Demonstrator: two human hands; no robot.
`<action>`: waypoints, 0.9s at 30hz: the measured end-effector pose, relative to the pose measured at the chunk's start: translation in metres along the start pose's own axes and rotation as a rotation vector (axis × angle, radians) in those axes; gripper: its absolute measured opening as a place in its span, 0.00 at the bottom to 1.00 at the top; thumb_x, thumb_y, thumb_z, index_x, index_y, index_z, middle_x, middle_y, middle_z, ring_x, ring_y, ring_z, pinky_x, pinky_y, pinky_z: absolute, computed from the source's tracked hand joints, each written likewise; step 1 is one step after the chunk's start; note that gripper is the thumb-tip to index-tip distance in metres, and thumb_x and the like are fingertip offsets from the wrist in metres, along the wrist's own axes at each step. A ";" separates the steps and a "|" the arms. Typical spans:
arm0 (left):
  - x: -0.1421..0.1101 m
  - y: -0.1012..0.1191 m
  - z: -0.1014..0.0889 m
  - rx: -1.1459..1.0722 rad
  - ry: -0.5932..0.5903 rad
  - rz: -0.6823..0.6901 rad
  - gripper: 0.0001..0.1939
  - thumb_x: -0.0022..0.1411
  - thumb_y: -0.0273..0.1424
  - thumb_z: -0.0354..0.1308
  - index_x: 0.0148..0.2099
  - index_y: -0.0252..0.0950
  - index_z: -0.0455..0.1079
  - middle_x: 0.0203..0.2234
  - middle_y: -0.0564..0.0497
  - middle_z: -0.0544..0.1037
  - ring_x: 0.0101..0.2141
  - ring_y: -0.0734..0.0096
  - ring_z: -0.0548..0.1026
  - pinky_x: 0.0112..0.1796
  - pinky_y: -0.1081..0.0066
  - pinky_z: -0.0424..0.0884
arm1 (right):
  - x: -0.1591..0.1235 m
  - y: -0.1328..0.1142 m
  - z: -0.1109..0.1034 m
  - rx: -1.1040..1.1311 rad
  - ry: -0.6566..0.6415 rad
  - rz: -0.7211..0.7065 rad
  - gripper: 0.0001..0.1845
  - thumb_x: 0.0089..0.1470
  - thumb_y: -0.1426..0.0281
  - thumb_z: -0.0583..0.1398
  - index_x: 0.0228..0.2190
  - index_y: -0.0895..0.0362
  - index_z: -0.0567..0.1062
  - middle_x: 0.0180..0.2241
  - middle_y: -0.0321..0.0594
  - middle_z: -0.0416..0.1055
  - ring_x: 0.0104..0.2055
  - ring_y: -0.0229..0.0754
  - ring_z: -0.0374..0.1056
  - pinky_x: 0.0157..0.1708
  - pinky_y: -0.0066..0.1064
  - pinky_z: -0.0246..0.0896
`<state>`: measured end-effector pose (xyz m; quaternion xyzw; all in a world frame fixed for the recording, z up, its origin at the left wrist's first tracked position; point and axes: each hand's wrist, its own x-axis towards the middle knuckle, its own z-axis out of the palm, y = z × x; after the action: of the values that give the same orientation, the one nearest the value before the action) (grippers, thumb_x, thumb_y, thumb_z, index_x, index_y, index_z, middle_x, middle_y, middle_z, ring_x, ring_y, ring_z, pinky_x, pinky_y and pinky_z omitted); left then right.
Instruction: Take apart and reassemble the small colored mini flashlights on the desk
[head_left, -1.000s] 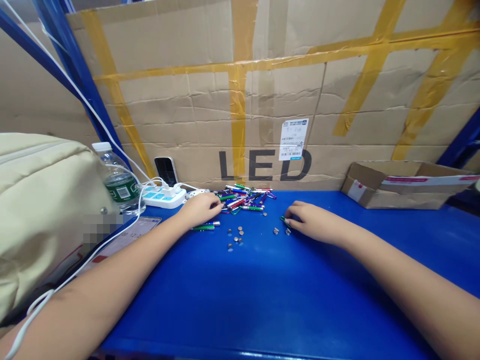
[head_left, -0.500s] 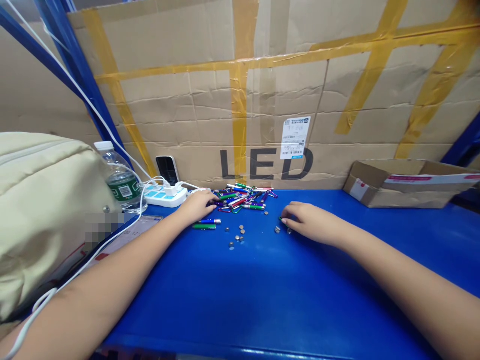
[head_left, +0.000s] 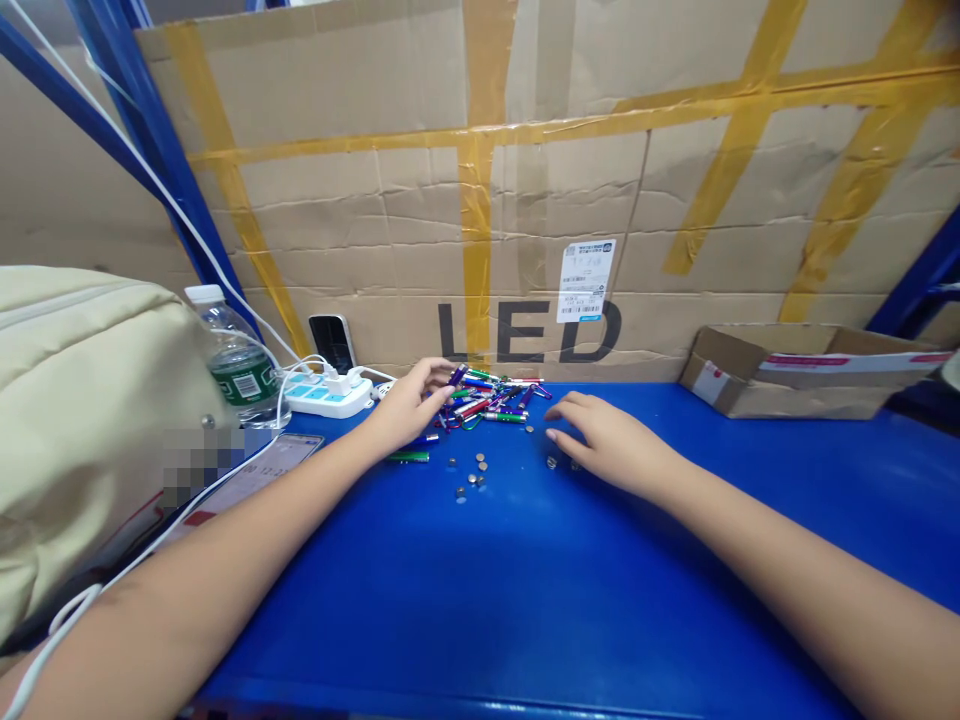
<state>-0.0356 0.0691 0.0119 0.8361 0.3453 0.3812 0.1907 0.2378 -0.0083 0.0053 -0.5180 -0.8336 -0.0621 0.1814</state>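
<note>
Looks like a slim, dark purple tube [head_left: 457, 376], tilted. Grips it between nearly closed thumb and fingers of the left hand [head_left: 411, 408]; holds the right hand [head_left: 611, 442] loosely curled, with fingers and thumb parted, near silvery discs [head_left: 552, 463]. Sits right at the left fingertips, beside a heap of coloured tubes [head_left: 495, 400] on the blue surface [head_left: 510, 590].

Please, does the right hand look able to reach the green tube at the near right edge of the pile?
Probably yes: the right hand is close by, its grip open, the green tube looks uncovered, and only a small round disc shows on the blue tabletop between them.
</note>
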 end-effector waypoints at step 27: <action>-0.021 0.066 0.039 -0.632 -0.028 -0.077 0.13 0.54 0.33 0.64 0.36 0.33 0.65 0.38 0.47 0.79 0.38 0.68 0.78 0.38 0.70 0.74 | -0.007 -0.043 -0.005 0.390 -0.064 -0.021 0.10 0.58 0.62 0.52 0.30 0.55 0.61 0.27 0.37 0.69 0.27 0.38 0.64 0.26 0.27 0.53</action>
<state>0.0131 0.0063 0.0146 0.7269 0.2383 0.4507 0.4601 0.2032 -0.0353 0.0108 -0.4661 -0.8404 0.1154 0.2512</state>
